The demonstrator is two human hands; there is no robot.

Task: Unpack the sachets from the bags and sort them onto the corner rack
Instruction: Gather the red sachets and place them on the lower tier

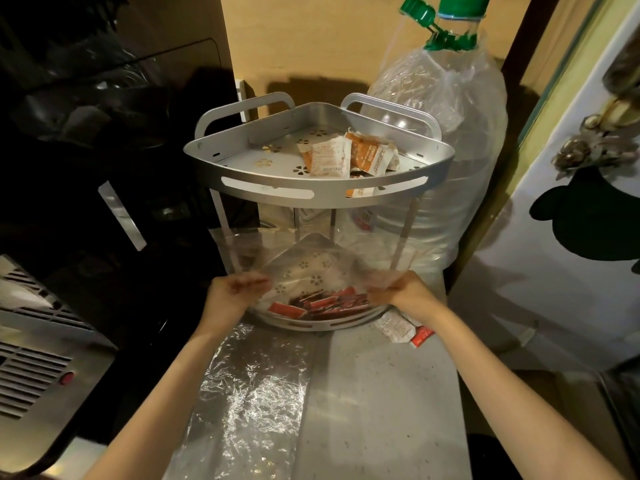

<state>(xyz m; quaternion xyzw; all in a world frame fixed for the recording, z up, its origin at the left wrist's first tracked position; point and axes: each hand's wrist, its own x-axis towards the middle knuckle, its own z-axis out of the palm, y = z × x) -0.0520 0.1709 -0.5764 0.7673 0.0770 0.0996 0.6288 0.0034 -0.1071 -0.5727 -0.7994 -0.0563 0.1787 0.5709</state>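
Observation:
A silver two-tier corner rack (318, 197) stands on the counter. Its top shelf holds orange-and-white sachets (346, 155) on the right side. Red sachets (322, 304) lie in the lower shelf. A clear plastic bag (311, 252) is held stretched in front of the lower shelf, its open part upward. My left hand (230, 292) pinches the bag's lower left corner and my right hand (403, 292) pinches its lower right corner. The bag looks empty. Two loose sachets (403, 329), one white and one red, lie on the counter right of the rack's base.
A second crumpled clear bag (252, 389) lies flat on the counter (381, 393) in front of the rack. A large plastic-wrapped water bottle (460, 140) with a green cap stands behind the rack to the right. A steel appliance (34, 358) is at the left, a white door (554, 271) at the right.

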